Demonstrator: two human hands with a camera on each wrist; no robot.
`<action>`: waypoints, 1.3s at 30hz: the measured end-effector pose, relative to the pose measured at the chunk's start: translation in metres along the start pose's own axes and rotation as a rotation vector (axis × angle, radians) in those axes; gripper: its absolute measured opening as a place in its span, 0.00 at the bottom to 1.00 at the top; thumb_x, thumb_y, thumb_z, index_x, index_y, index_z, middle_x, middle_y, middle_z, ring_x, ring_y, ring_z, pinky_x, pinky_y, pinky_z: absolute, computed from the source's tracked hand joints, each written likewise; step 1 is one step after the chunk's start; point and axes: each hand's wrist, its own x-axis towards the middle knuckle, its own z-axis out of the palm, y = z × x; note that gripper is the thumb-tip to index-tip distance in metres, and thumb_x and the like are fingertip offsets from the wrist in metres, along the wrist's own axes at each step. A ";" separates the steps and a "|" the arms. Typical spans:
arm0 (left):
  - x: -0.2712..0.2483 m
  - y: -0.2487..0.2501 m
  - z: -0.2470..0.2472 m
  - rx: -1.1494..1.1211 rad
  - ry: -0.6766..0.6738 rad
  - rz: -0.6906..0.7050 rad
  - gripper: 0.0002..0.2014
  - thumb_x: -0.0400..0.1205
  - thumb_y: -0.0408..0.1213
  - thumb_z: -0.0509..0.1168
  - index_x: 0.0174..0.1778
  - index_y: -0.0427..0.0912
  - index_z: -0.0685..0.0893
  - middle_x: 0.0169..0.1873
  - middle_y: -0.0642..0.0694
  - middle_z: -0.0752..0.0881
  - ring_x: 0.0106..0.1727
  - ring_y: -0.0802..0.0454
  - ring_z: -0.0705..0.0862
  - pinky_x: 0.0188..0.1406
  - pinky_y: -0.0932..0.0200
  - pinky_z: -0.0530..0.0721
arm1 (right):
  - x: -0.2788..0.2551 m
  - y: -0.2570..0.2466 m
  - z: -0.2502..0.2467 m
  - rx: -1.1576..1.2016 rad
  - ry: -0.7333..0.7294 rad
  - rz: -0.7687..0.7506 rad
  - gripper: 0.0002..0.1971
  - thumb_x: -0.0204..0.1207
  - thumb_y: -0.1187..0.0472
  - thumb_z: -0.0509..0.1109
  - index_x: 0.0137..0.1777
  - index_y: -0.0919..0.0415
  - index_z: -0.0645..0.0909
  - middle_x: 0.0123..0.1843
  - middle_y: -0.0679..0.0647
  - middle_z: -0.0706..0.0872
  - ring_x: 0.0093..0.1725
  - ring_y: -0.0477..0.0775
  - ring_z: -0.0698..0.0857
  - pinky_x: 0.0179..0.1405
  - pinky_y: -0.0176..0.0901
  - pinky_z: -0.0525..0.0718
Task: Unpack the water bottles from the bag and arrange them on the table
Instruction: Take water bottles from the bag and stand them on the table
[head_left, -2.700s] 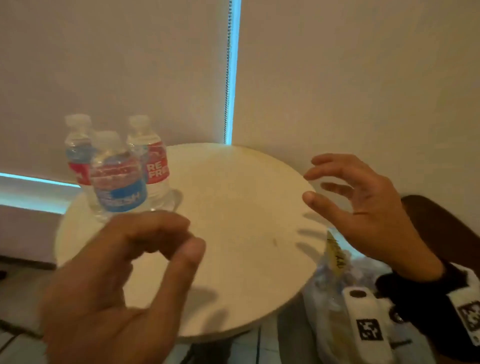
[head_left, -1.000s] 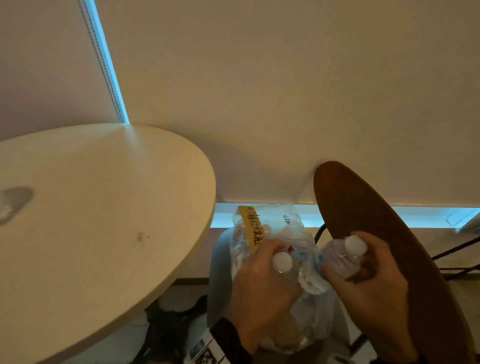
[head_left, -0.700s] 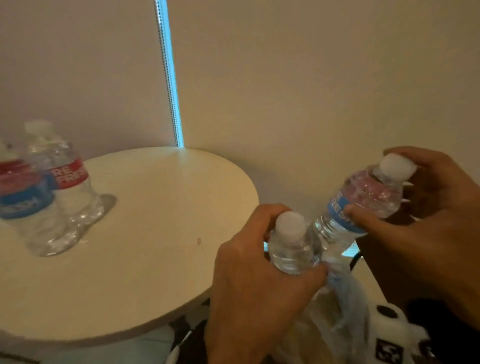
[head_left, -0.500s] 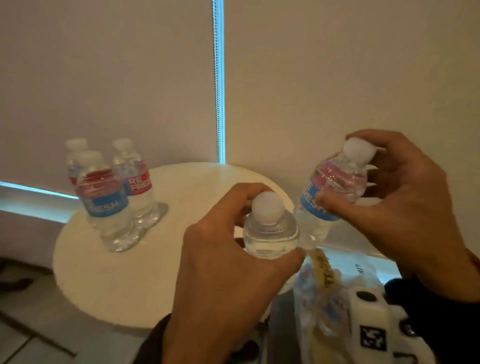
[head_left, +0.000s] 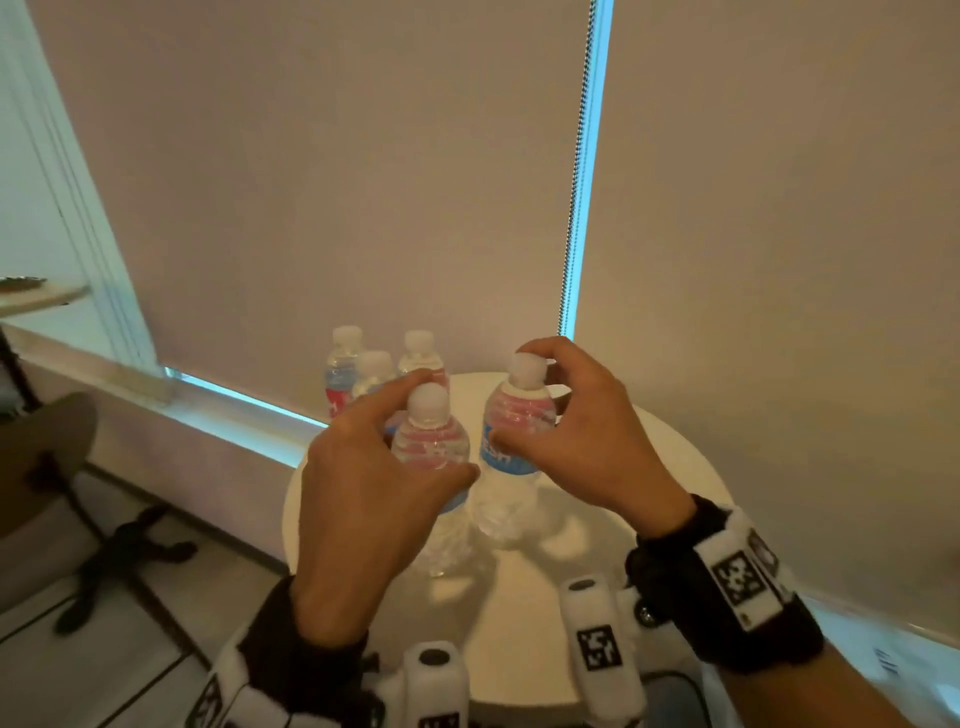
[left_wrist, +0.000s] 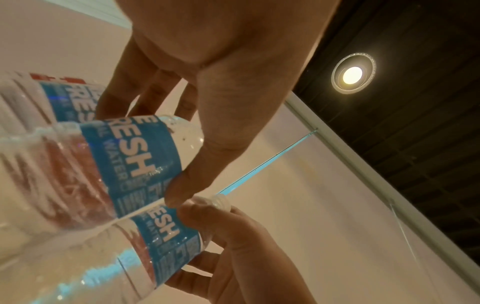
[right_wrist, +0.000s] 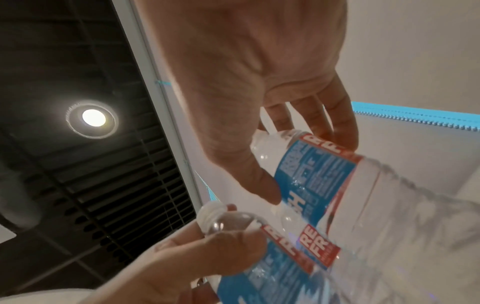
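Each hand grips one clear water bottle with a white cap and a red and blue label. My left hand (head_left: 439, 431) holds the left bottle (head_left: 447, 525) by its shoulder, and my right hand (head_left: 514, 395) holds the right bottle (head_left: 501, 499) near its neck. Both are upright, side by side, low over the round white table (head_left: 670, 467); I cannot tell if their bases touch it. Three more bottles (head_left: 345, 364) stand just behind. The wrist views show my left hand (left_wrist: 161, 144) round its bottle (left_wrist: 130, 154) and my right hand (right_wrist: 303, 162) round its bottle (right_wrist: 319, 174).
Closed roller blinds with a bead chain (head_left: 576, 208) hang right behind the table. A chair with a black star base (head_left: 130, 540) stands on the floor to the left. Something pale and blurred, perhaps the bag (head_left: 883, 665), lies at the lower right.
Both hands pulled a bottle each out of the bag at the right and carried them left over the table. They now hold them upright in front of the three standing bottles.
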 end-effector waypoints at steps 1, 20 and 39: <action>0.001 -0.002 0.000 0.011 0.012 0.000 0.38 0.60 0.40 0.87 0.67 0.58 0.84 0.54 0.57 0.90 0.50 0.59 0.89 0.55 0.47 0.91 | 0.004 0.002 0.006 -0.014 -0.021 0.007 0.29 0.62 0.62 0.84 0.61 0.47 0.76 0.50 0.37 0.83 0.47 0.42 0.86 0.37 0.26 0.86; -0.023 0.024 0.005 0.368 0.081 0.124 0.51 0.62 0.65 0.77 0.81 0.51 0.68 0.71 0.43 0.82 0.67 0.38 0.82 0.60 0.32 0.85 | 0.014 0.013 0.014 -0.060 -0.024 0.092 0.44 0.65 0.52 0.85 0.80 0.51 0.68 0.75 0.54 0.78 0.70 0.52 0.80 0.63 0.46 0.86; -0.220 -0.014 0.236 -0.226 -1.184 0.095 0.07 0.78 0.46 0.72 0.51 0.58 0.83 0.46 0.63 0.84 0.44 0.65 0.83 0.45 0.72 0.83 | -0.285 0.169 -0.162 -0.258 0.451 0.889 0.11 0.72 0.62 0.80 0.53 0.55 0.85 0.49 0.46 0.88 0.47 0.48 0.90 0.48 0.46 0.91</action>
